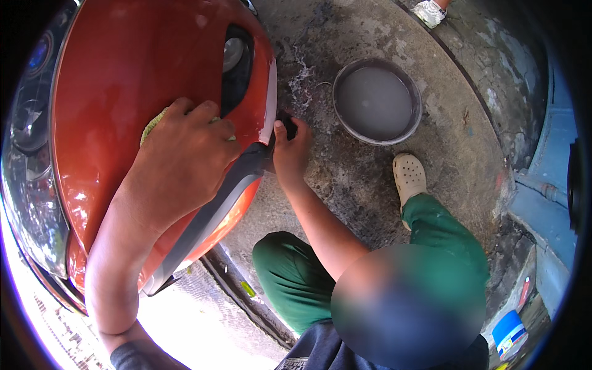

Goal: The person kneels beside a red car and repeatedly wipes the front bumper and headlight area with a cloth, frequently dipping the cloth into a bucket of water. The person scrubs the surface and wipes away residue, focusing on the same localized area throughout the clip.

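My left hand [185,143] presses a green pad or cloth [152,127] against the glossy orange-red car bumper [134,69]; most of the pad is hidden under the palm. My right hand [293,152] is at the bumper's outer edge, with a small black item [289,126] between thumb and fingers; what it is cannot be made out. Just above it, a pale whitish strip [270,101] runs along that edge. Dark grey lower trim [222,185] curves below both hands. A fog lamp [233,54] sits in a black recess up from the left hand.
A round basin [340,118] of cloudy grey water stands on stained concrete [360,185]. My foot wears a beige clog [409,173]. Another person's white shoe [430,13] shows at top right. A blue-and-white can [508,333] lies near a blue metal structure [550,208]. A blurred patch hides part of my body.
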Demonstrator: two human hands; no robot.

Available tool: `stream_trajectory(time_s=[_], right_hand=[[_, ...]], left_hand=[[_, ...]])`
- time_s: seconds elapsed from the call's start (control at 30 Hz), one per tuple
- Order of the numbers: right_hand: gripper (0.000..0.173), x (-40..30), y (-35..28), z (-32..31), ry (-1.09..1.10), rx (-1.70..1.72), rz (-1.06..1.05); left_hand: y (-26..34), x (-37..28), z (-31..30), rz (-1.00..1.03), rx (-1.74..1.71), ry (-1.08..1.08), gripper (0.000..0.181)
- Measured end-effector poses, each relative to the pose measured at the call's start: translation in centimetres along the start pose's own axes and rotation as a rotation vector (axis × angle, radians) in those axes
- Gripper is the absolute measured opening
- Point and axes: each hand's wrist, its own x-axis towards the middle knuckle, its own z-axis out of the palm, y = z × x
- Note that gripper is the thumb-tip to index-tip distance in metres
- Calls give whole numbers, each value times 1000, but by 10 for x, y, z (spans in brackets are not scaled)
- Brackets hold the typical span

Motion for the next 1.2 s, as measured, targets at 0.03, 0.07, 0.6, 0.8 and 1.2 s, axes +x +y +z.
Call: stream_trajectory(time_s=[0.03, 0.07, 0.6, 0.8, 1.2], right_hand=[[47, -5, -1, -1, -11, -27, -23], [47, -8, -3, 0, -21, -53, -46], [52, -7, -5, -5, -4, -79, 11], [50, 0, 2, 0, 12, -6, 17], [50, -13, -15, 0, -19, -9, 8]], left_hand=[[0, 0, 1, -1, 14, 3, 9], [0, -2, 3, -3, 27, 7, 9], [2, -1, -2, -16, 15, 19, 13], [2, -1, -1, -15, 6, 58, 12], [-1, -1, -1, -19, -1, 11, 15]])
